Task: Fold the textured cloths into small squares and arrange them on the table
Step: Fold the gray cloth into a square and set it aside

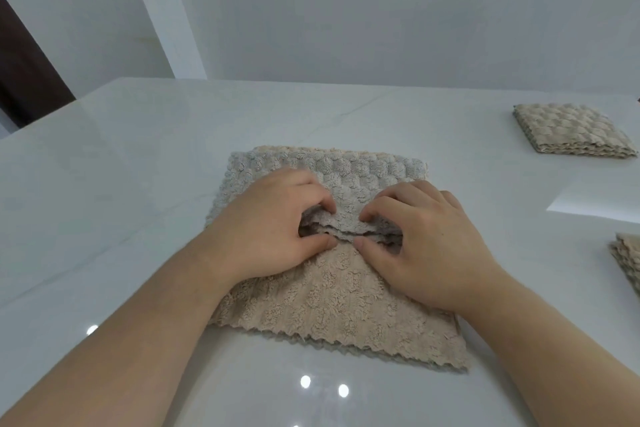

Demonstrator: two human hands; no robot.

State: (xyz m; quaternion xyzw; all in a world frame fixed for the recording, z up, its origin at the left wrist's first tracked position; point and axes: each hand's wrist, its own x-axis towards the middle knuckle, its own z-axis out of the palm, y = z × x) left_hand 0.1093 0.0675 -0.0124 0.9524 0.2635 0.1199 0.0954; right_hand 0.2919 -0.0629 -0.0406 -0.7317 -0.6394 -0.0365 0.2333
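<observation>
White glossy surface (138,166) under grey walls (381,10): a beige-and-grey bubble-textured fleece cloth (339,302) is spread dead centre, its raised fold edge running left to right, pinched by curled fingers of the left hand (266,229) and right hand (426,246), equally near.

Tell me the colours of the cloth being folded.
The cloth is beige on the near part, grey on the far; head view.
</observation>
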